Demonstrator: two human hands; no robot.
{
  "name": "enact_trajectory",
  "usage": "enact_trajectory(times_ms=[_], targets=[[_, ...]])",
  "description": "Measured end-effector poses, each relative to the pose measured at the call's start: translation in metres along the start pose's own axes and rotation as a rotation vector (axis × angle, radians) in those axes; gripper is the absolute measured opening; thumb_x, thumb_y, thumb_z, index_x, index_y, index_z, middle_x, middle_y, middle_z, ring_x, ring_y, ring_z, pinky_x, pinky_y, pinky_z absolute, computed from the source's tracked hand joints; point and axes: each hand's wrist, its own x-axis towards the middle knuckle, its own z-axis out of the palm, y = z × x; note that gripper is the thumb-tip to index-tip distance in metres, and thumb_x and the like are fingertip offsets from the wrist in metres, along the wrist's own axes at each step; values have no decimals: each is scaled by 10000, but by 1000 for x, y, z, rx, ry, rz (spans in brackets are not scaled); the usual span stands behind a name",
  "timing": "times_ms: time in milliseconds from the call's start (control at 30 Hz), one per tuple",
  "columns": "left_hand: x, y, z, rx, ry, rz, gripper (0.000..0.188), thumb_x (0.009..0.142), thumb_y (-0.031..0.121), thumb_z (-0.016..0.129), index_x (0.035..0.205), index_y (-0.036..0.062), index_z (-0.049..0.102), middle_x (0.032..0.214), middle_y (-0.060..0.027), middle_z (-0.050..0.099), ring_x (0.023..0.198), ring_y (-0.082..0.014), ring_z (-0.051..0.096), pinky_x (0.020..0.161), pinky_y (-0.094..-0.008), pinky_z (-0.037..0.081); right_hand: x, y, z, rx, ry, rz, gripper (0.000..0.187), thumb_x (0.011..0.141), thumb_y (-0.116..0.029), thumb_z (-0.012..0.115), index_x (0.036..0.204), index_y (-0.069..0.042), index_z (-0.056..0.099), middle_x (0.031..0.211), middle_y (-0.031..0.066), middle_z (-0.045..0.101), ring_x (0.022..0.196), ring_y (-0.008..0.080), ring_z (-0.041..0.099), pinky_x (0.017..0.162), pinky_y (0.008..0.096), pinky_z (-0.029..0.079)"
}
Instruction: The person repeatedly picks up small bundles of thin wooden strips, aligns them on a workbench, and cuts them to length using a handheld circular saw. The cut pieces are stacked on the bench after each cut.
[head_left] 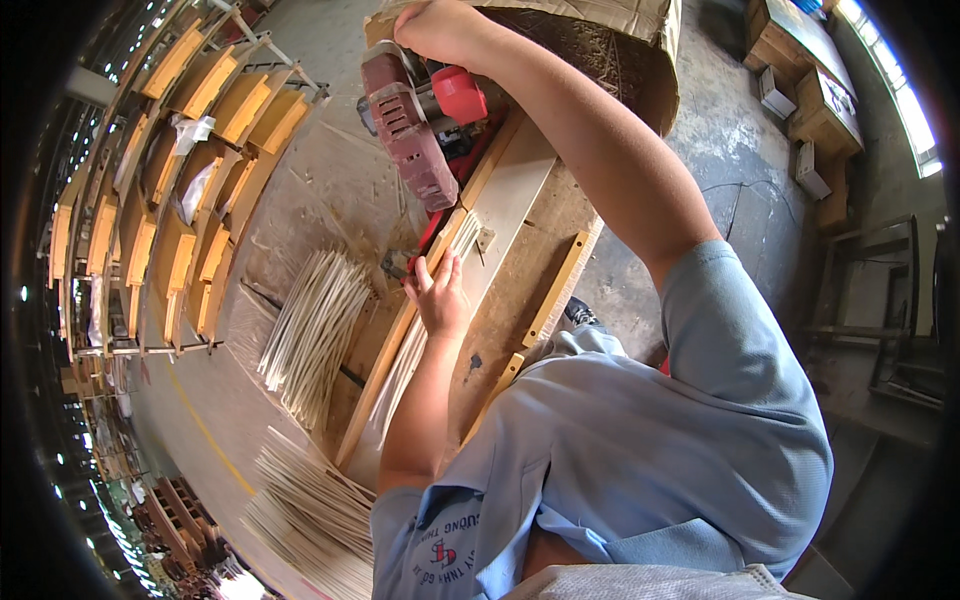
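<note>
A miter saw (410, 135) with a dusty maroon guard and a red motor part stands over the workbench at the upper middle. My right hand (437, 28) reaches across to its far end and is closed at the handle, which is mostly hidden by the hand. Below the blade guard, my left hand (440, 300) presses a bundle of thin pale wooden sticks (400, 368) against a long wooden fence (378, 395). Its fingers bend over the sticks and the fence edge. The ends of the bundle (466, 233) show past the fingers, towards the saw.
Piles of thin sticks (315, 335) lie left of the fence, with another stack (310, 510) nearer. A large cardboard box (655, 60) stands beyond the saw. Wooden strips (556, 288) edge the bench. A rack of wooden parts (185, 190) stands left; crates (825, 110) line the right wall.
</note>
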Motion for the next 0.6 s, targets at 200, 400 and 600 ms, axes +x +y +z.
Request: enact_trajectory(times_ms=[200, 400, 600], targets=[[16, 9, 5, -29, 20, 70, 390, 913, 103, 649, 1290, 96, 747, 1489, 13, 644, 1375, -433, 482, 1131, -644, 337, -35, 7, -22, 94, 128, 81, 342, 857, -230, 535, 1124, -157, 737, 1118, 158, 761, 1085, 381, 711, 930, 455, 563], [14, 11, 5, -17, 65, 48, 369, 884, 74, 653, 1232, 100, 769, 1429, 12, 685, 1363, -440, 481, 1120, -639, 343, -92, 2, -7, 131, 187, 51, 245, 937, -258, 561, 1065, -136, 731, 1002, 179, 748, 1015, 386, 705, 934, 461, 545], [14, 11, 5, -12, 49, 50, 382, 867, 72, 662, 1231, 110, 770, 1428, 21, 685, 1365, -447, 486, 1106, -658, 347, -142, 4, 10, 131, 281, -36, 138, 916, -198, 628, 1017, -153, 710, 879, 135, 695, 1001, 365, 656, 852, 484, 553]])
